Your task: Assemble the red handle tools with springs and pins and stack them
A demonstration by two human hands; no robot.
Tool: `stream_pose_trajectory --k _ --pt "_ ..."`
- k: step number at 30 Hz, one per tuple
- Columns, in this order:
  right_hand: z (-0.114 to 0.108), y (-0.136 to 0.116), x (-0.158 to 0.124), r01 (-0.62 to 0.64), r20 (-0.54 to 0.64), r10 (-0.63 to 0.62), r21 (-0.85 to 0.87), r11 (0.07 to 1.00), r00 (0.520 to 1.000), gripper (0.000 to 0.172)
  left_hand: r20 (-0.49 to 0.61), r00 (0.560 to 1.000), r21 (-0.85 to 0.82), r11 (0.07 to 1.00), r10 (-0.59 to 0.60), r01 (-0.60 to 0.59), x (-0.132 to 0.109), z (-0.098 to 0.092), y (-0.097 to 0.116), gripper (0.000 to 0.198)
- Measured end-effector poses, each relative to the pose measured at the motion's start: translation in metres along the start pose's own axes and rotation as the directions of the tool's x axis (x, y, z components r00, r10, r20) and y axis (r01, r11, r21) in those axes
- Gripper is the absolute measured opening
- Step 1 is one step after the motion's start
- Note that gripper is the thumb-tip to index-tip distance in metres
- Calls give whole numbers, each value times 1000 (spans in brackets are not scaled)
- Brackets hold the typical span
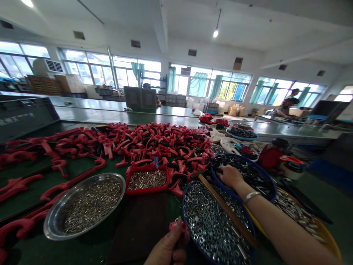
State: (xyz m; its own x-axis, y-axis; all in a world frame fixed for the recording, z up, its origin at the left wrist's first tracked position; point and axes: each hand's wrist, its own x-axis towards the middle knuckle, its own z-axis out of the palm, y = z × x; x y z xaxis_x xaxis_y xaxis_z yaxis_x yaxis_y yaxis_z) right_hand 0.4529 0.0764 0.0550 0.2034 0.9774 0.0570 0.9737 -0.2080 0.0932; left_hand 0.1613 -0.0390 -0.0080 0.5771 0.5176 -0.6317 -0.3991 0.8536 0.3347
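Note:
My left hand [167, 246] at the bottom edge is shut on a small red part [176, 227], which is partly hidden by my fingers. My right hand [231, 176] rests at the rim of a blue basin of dark bolts [248, 176], fingers curled; I cannot tell whether it holds anything. Between my hands, a wooden-handled hammer [226, 209] lies across a blue bowl of steel nuts and washers [209, 224]. A large heap of red-and-black coated parts [151, 143] spreads behind, beside a red tray of small pins [146, 179] and a steel bowl of rivets [85, 206].
A yellow basin of long bolts [298, 213] sits to my right. The green workbench [24, 184] carries further bowls at the back right. A dark crate [24, 117] stands at the far left. A co-worker [286, 108] sits at a distant bench by the windows.

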Motion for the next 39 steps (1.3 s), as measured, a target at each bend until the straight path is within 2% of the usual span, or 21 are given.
stream_pose_trajectory --k 4,7,10,14,16,18,21,22,23,24,25,26,27,31,34,36,39 --pt "12 -13 9 -146 22 147 -7 989 989 26 -9 1000 13 1000 4 -4 -5 0 3 44" --pt "11 -22 14 -242 34 242 1 970 970 26 -9 1000 23 1000 14 -13 -12 3 7 41" --pt "2 -24 20 -300 52 298 36 953 953 26 -7 1000 17 1000 18 -18 -18 4 11 38" --pt "-18 -23 18 -273 39 270 128 953 962 27 -60 998 -37 999 27 -30 -26 2 17 33" --pt "-27 -27 5 -217 4 220 190 957 975 25 -60 998 -77 996 36 -41 -28 1 19 32" --pt "-32 -37 -20 -123 -22 134 271 955 991 20 -22 998 -119 991 51 -54 -28 0 21 31" --pt "-35 -67 -74 71 32 -94 437 897 995 21 38 997 -181 982 61 -54 -27 1 21 28" --pt "-35 -79 -93 140 64 -201 519 843 977 23 45 997 -197 979 60 -50 -26 2 21 27" --pt "-34 -90 -111 207 83 -364 697 686 928 24 49 997 -205 978 59 -48 -26 3 21 27" --pt "-34 -101 -126 241 58 -468 797 554 882 23 48 997 -203 978 59 -48 -26 4 20 27" --pt "-34 -109 -138 276 19 -511 824 495 859 21 46 997 -192 980 59 -49 -25 3 20 28" --pt "-35 -116 -146 306 -11 -541 834 459 841 18 44 997 -174 983 66 -58 -25 2 19 30" --pt "-35 -122 -152 336 -31 -540 812 477 841 16 43 996 -149 986 80 -73 -25 1 18 32" --pt "-34 -141 -157 437 -49 -525 621 650 850 14 67 976 48 976 208 -212 -23 -6 11 47" --pt "-28 -157 -160 551 -135 -552 424 718 823 19 122 941 146 932 316 -332 -22 -7 4 55" --pt "-24 -166 -165 602 -272 -538 381 701 798 27 153 935 89 938 318 -334 -22 -6 2 57" --pt "-24 -167 -170 706 -473 -527 409 579 706 46 187 946 -61 964 264 -258 -25 -8 4 54"
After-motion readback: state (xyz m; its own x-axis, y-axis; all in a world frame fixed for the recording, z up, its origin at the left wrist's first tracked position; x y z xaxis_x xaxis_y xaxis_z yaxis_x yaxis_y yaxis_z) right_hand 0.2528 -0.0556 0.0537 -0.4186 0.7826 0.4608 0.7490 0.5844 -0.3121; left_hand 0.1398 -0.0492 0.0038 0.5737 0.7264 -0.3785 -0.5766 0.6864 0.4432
